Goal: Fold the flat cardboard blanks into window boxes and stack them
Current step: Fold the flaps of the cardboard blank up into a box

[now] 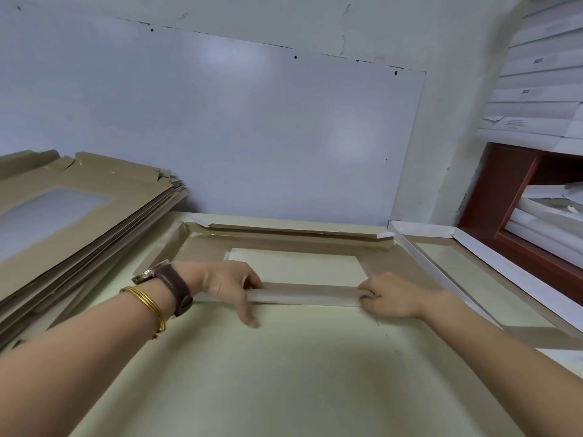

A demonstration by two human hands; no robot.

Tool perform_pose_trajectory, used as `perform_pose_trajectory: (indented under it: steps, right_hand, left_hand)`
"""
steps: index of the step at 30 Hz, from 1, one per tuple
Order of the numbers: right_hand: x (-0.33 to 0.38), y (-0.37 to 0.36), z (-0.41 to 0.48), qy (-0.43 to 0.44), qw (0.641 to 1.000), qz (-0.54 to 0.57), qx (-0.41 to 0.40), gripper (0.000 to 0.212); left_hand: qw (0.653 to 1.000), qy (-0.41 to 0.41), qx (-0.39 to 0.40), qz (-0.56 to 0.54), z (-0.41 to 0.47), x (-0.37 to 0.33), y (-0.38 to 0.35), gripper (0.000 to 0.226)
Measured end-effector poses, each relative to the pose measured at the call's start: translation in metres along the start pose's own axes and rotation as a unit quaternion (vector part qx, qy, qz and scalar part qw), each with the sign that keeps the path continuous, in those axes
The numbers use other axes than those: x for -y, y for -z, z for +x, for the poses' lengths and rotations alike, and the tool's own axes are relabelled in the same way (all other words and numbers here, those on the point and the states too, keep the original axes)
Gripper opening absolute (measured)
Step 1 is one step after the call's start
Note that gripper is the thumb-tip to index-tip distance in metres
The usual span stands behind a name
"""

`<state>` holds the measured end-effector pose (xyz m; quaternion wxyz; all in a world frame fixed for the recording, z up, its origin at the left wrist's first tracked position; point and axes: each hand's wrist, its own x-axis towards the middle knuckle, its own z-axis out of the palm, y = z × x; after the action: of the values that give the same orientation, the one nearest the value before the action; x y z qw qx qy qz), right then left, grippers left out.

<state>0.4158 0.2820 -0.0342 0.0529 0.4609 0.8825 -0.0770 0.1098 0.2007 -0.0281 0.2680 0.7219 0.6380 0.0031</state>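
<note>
Left hand (227,286), right hand (392,298) around flap (309,294)

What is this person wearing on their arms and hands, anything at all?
No gloves, and no sleeves show on either forearm. The left hand has at its wrist a wristwatch with a dark brown leather strap and a silvery metal case, and behind it thin gold bangles. The right hand and its wrist wear nothing.

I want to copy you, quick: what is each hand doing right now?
Left hand: holding the left end of the flap.
Right hand: holding the flap's right end.
</note>
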Motion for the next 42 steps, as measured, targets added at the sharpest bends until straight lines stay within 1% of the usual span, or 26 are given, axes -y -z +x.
perform_pose_trajectory:
  steps: [2, 4, 5, 7, 8, 11, 14, 17, 18, 20, 21, 23, 24, 25, 27, 28, 30, 32, 36, 42]
  right_hand:
    - [-0.001, 0.005, 0.002, 0.0, 1.0, 0.009, 0.003, 0.024]
    - [-0.002, 0.013, 0.003, -0.002, 1.0, 0.021, 0.017, 0.025]
    - [-0.003, 0.016, 0.003, -0.005, 0.999, 0.025, 0.027, 0.025]
    - [-0.005, 0.022, 0.004, -0.015, 0.998, 0.038, 0.043, 0.028]
    - [-0.007, 0.024, 0.005, -0.021, 0.997, 0.051, 0.048, 0.03]
    - [-0.012, 0.023, 0.009, -0.035, 0.996, 0.074, 0.047, 0.037]
    - [-0.016, 0.017, 0.016, -0.046, 0.998, 0.048, 0.011, 0.044]
    - [-0.015, 0.013, 0.02, -0.051, 0.998, 0.001, -0.036, 0.05]
    - [-0.015, 0.011, 0.021, -0.055, 0.997, -0.014, -0.046, 0.048]
    - [-0.015, 0.006, 0.022, -0.062, 0.996, -0.025, -0.066, 0.038]
    - [-0.015, 0.002, 0.021, -0.068, 0.995, -0.021, -0.067, 0.04]
    - [-0.014, -0.007, 0.021, -0.075, 0.994, -0.042, -0.068, 0.065]
    - [-0.013, -0.013, 0.021, -0.072, 0.992, -0.06, -0.078, 0.071]
    - [-0.01, -0.018, 0.02, -0.067, 0.99, -0.074, -0.096, 0.072]
    - [-0.001, -0.028, 0.02, -0.057, 0.986, -0.086, -0.132, 0.066]
    - [0.007, -0.034, 0.019, -0.049, 0.985, -0.084, -0.144, 0.061]
    - [0.026, -0.049, 0.021, -0.029, 0.987, -0.061, -0.146, 0.053]
    - [0.051, -0.062, 0.025, 0.001, 0.992, -0.027, -0.122, 0.053]
    - [0.089, -0.078, 0.035, 0.042, 0.996, 0.003, -0.074, 0.061]
    - [0.081, -0.071, 0.035, 0.057, 0.998, 0.02, -0.022, 0.066]
  left_hand:
    - [1.0, 0.004, -0.015, 0.012, 0.0, 0.003, 0.003, 0.032]
    - [1.0, 0.006, -0.027, 0.002, 0.001, 0.007, 0.006, 0.011]
    - [1.0, 0.008, -0.028, 0.003, 0.0, 0.008, 0.008, 0.009]
    - [0.999, 0.015, -0.033, 0.014, 0.001, 0.012, 0.013, 0.022]
    - [0.999, 0.018, -0.039, 0.024, 0.001, 0.014, 0.015, 0.024]
    - [0.995, 0.026, -0.064, 0.077, 0.004, 0.017, 0.018, 0.018]
    - [0.983, 0.05, -0.098, 0.147, 0.01, 0.02, 0.018, 0.027]
    - [0.97, 0.07, -0.142, 0.186, 0.016, 0.026, 0.014, 0.035]
    - [0.964, 0.072, -0.162, 0.199, 0.018, 0.028, 0.011, 0.036]
    - [0.947, 0.068, -0.21, 0.234, 0.02, 0.032, 0.005, 0.037]
    - [0.938, 0.067, -0.233, 0.25, 0.022, 0.034, 0.001, 0.039]
    - [0.926, 0.063, -0.255, 0.271, 0.025, 0.036, -0.009, 0.054]
    - [0.924, 0.048, -0.26, 0.277, 0.027, 0.036, -0.014, 0.062]
    - [0.923, 0.026, -0.263, 0.28, 0.028, 0.035, -0.019, 0.068]
    - [0.925, -0.021, -0.262, 0.274, 0.029, 0.031, -0.03, 0.074]
    - [0.928, -0.039, -0.258, 0.265, 0.03, 0.029, -0.036, 0.072]
    - [0.938, -0.058, -0.246, 0.238, 0.035, 0.023, -0.05, 0.06]
    - [0.95, -0.049, -0.23, 0.207, 0.042, 0.014, -0.063, 0.053]
    - [0.962, -0.015, -0.193, 0.19, 0.051, 0.007, -0.079, 0.058]
    - [0.969, -0.008, -0.17, 0.178, 0.052, 0.013, -0.075, 0.061]
